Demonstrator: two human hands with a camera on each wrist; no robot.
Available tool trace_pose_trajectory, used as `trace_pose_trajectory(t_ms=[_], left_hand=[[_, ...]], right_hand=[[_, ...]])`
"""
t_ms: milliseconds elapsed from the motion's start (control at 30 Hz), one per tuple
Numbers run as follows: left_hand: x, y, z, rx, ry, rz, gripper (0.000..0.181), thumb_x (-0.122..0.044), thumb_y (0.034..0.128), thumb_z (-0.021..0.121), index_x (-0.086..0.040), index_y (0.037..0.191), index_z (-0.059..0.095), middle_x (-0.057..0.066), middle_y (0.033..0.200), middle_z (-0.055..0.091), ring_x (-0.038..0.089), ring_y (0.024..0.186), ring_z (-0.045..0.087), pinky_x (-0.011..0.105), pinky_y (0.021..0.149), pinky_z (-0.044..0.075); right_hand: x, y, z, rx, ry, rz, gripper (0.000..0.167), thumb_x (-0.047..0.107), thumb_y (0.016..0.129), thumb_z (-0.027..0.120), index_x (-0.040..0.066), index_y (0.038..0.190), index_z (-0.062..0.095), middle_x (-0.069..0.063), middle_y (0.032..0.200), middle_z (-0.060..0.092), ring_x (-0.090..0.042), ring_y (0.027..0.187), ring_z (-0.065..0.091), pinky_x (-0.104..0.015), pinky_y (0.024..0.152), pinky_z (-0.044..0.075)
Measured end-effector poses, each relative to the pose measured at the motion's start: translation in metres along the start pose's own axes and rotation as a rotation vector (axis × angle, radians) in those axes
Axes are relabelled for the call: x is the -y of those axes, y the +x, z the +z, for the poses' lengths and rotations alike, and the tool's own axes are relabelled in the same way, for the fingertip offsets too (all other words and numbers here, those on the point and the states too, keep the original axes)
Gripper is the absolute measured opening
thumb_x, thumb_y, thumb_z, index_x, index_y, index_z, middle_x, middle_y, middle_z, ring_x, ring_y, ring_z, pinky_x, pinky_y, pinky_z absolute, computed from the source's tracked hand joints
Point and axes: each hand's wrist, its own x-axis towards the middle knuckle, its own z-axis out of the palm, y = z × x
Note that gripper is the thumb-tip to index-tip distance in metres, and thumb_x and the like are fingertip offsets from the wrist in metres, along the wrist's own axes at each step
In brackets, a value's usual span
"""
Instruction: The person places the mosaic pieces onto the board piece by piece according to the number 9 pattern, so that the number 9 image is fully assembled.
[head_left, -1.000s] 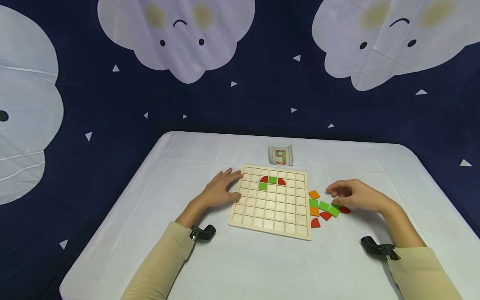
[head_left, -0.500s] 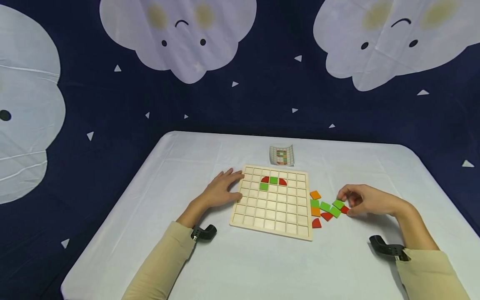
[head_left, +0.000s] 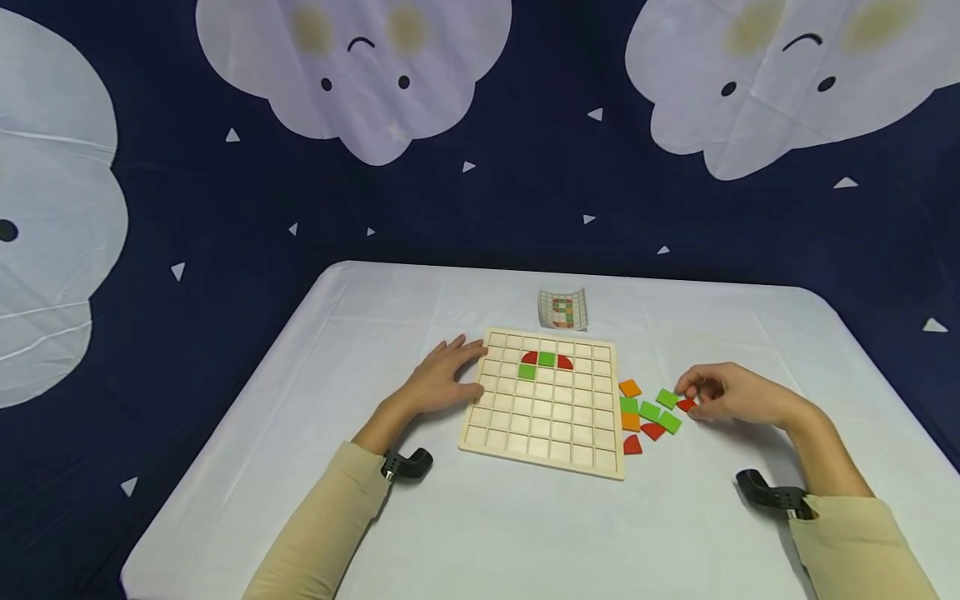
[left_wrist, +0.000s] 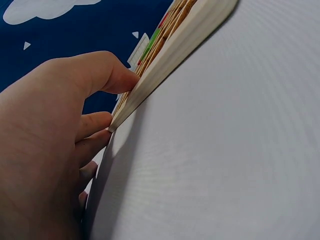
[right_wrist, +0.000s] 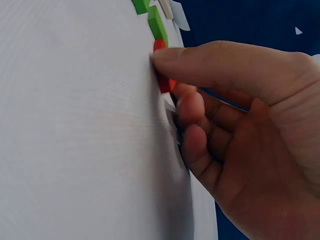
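Left hand (head_left: pixel 444 379): spread fingers are touching the left edge of the wooden grid board (head_left: pixel 517 417) | Right hand (head_left: pixel 738 393): thumb and fingers are pinching a red piece (head_left: pixel 686 405) just beside green tiles (head_left: pixel 670 422) | Board is lying between the hands, themselves well apart

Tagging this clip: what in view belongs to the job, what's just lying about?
Job in hand:
wooden grid board, touched by the left hand
red tile, pinched by the right hand
red quarter-circle tiles
green square tiles
orange square tiles
pattern card, probably

Setting only:
white tablecloth
cloud-print backdrop
black wrist devices
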Motion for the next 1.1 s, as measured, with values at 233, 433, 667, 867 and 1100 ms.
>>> trace_pose_trajectory(t_ms=[233,433,667,867,1100], left_hand=[[0.0002,0.0,-0.0004,0.004,0.005,-0.004,0.069,-0.042,0.0813,0.063,-0.021,0.145,0.045,-0.006,0.153,0.033,0.018,0.144,0.014,0.036,0.117,0.005],[0.0004,0.001,-0.0002,-0.009,0.009,0.004,0.069,-0.042,0.0808,0.064,-0.021,0.144,0.046,-0.006,0.153,0.034,0.018,0.144,0.015,0.035,0.116,0.005],[0.0003,0.0011,-0.0008,-0.002,0.005,-0.001,0.069,-0.042,0.0811,0.064,-0.021,0.144,0.046,-0.006,0.153,0.033,0.018,0.144,0.015,0.035,0.116,0.005],[-0.0006,0.001,-0.0006,-0.008,0.0,0.003,0.068,-0.042,0.0812,0.064,-0.02,0.144,0.046,-0.005,0.153,0.034,0.019,0.144,0.015,0.035,0.116,0.005],[-0.0009,0.0,0.0001,-0.004,0.002,0.001,0.069,-0.042,0.0816,0.064,-0.02,0.144,0.046,-0.006,0.152,0.034,0.019,0.144,0.015,0.035,0.117,0.006]], right_hand=[[0.0002,-0.0003,0.0,-0.004,-0.042,-0.001,0.037,0.02,0.077,0.08,0.01,0.108,0.064,-0.005,0.082,0.054,-0.018,0.073,0.049,-0.028,0.058,0.041],[0.0003,-0.0042,-0.0005,0.012,-0.045,-0.033,0.037,0.01,0.077,0.077,0.009,0.111,0.063,-0.005,0.081,0.053,-0.017,0.071,0.05,-0.027,0.058,0.042],[0.0038,-0.0038,-0.0007,-0.002,-0.044,-0.023,0.033,0.011,0.078,0.076,0.009,0.109,0.065,-0.004,0.082,0.054,-0.018,0.072,0.048,-0.027,0.057,0.041],[0.0034,-0.0037,-0.0023,-0.013,-0.078,-0.011,0.032,0.014,0.078,0.077,0.011,0.108,0.067,-0.002,0.082,0.055,-0.017,0.074,0.049,-0.026,0.059,0.042],[0.0063,-0.0038,-0.004,-0.031,-0.093,-0.017,0.033,0.015,0.078,0.078,0.011,0.109,0.069,-0.001,0.085,0.056,-0.017,0.076,0.048,-0.026,0.059,0.041]])
